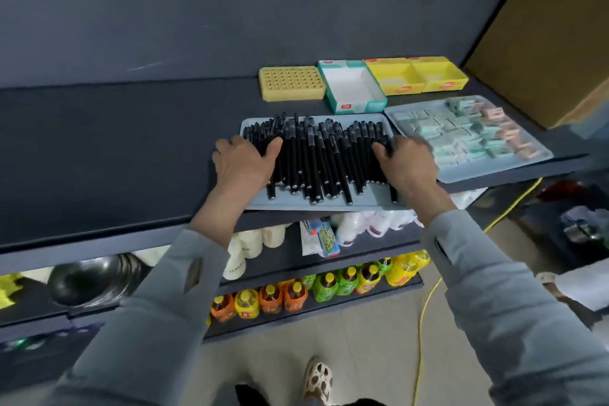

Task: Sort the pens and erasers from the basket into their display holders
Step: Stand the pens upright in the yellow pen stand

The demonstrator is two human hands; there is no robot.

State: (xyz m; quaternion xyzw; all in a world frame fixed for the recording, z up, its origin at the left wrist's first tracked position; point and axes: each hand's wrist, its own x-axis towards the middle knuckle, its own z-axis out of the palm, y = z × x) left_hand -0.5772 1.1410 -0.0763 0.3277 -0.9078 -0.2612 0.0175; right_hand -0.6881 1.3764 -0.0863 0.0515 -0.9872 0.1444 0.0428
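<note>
The site was a shop aisle with dark shelving. Bottled drinks [296, 297] stood on the lowest shelves, nearest the person. Work took place on the top shelf [115, 148].

At its front edge, a grey tray [296, 204] overhung slightly and carried the pens [323, 155], black, capped and heaped lengthwise. The left hand [244, 158] bracketed the left flank of the heap, fingers curled over the outer pens and thumb laid across them. The right hand [407, 161] mirrored it on the right flank, but blur prevented a finding on its grip. In my judgement, the hands were set so to square the pile before picking.

Just right of it, a second tray [461, 175] held the erasers [461, 135], apparently untouched.

Behind the trays stood a yellow holder [290, 82] with rows of holes, a teal box [357, 106] and yellow boxes [403, 89], none showing any stock. They sat within reach, presumably to keep transfers short.
</note>
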